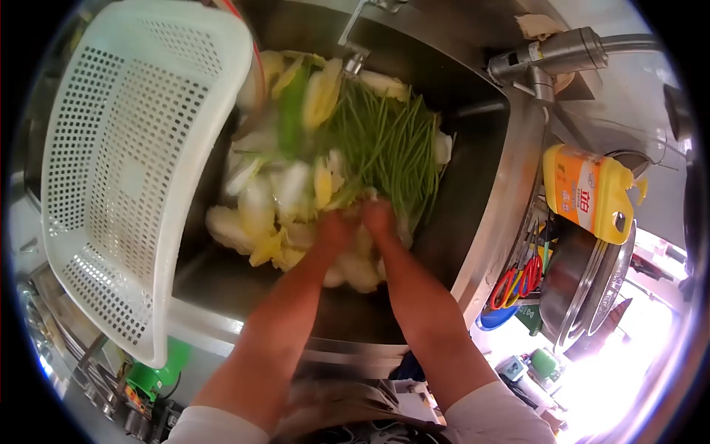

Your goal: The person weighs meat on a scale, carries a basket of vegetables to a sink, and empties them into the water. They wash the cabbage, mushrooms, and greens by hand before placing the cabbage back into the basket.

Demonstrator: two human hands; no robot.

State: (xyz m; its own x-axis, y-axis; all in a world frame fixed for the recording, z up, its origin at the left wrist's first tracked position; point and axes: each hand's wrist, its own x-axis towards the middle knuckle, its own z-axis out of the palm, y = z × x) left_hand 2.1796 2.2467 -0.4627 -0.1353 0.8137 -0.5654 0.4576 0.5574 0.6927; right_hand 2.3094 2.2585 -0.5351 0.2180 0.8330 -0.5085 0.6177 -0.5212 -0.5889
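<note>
In the metal sink [473, 170] a bunch of long thin green stalks [388, 144] lies over pale cabbage leaves [255, 214]. My left hand [336, 228] and my right hand [378, 217] are close together at the near end of the bunch. Both look closed around the stalk ends, though the fingers are partly hidden and slightly blurred. More yellow-white leaves lie left of and below my hands. A broad green leaf [292, 107] is farther back on the left, blurred.
A white perforated basket [133, 174] stands tilted along the sink's left side. The tap spout [355, 63] hangs over the back of the sink. To the right are a yellow jug [588, 192], red-handled scissors [529, 275] and metal bowls [573, 288].
</note>
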